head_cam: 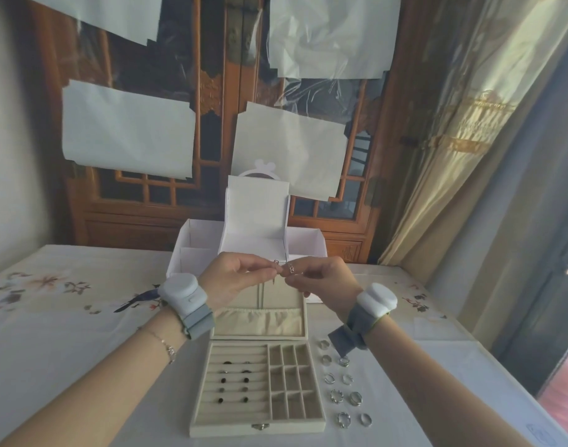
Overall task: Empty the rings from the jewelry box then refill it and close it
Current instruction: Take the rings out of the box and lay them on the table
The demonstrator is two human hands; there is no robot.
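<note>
Beige velvet-lined jewelry box (260,424), rectangular, lid laid open, sits below my raised hands. Left half: padded ring rolls (234,382) holding about ten rings in two columns. Right half: grid of small square compartments (292,382), contents not discernible. My left hand (231,279) pinches a small silver ring (276,262) at its fingertips; my right hand (324,279) pinches another silver ring (290,267) touching-close beside it. Loose silver rings (343,391) lie in two columns under my right wrist, on the white floral tablecloth (66,333). White open cardboard box (256,221) stands beyond my fingers.
</note>
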